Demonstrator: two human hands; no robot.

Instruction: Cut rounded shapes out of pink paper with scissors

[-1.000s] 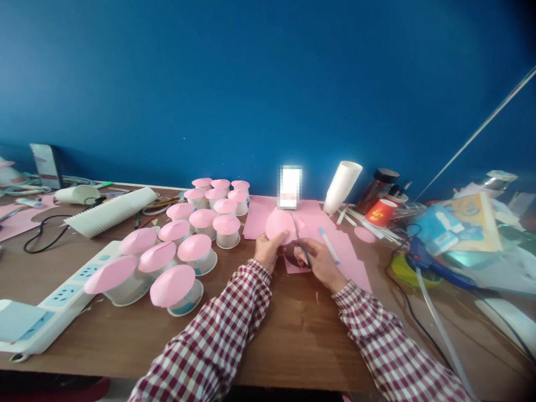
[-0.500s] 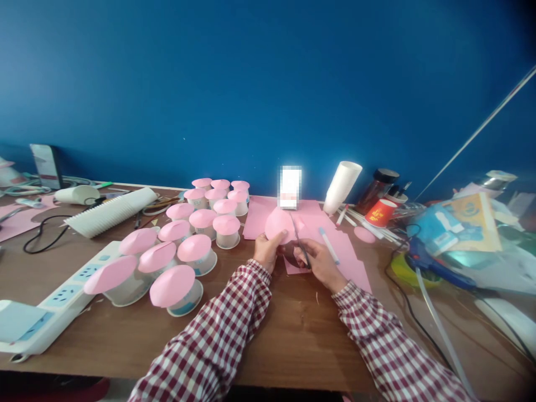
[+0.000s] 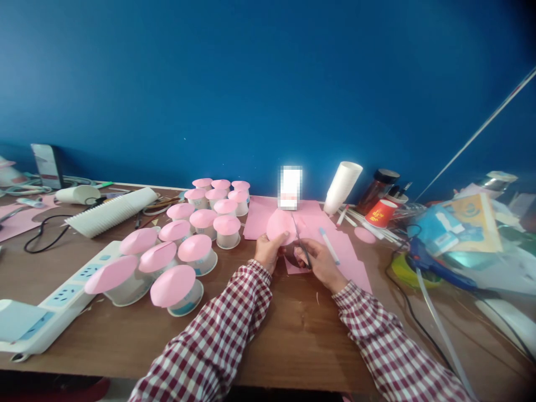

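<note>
My left hand pinches the near edge of a rounded piece of pink paper, thumb on top. My right hand is closed round the handles of a pair of scissors. The blades point away from me and lie along the right edge of the paper piece. Under and behind both hands are pink paper sheets. A capped marker rests on them, to the right of the scissors. Left of my hands stand several upturned paper cups topped with pink paper cones.
A white power strip and a stack of paper cups lie on the left. Another cup stack leans near the wall. To the right are a red cup, a blue glue gun with its cord, and plastic bags.
The pink paper piece has shifted very slightly to the right with my left hand. My right hand and the scissors are nearly where they were.
</note>
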